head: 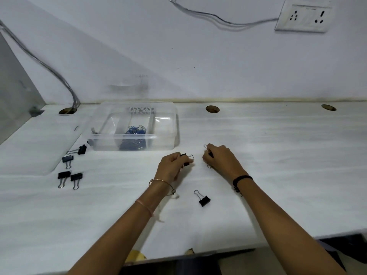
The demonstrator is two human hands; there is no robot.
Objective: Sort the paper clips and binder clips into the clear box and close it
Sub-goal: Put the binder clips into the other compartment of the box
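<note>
White desk: 1 black binder clip is pinched in left hand, another gripped in right hand; clear box open behind.

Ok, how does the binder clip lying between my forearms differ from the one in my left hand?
The clip between the forearms lies free on the table, touched by nothing; the left-hand clip is pinched by the fingers of the left hand. The free clip shows whole, its wire handles pointing away and left; the held clip is mostly hidden, one wire loop poking out rightward. Both are black with silver wire handles.
</note>
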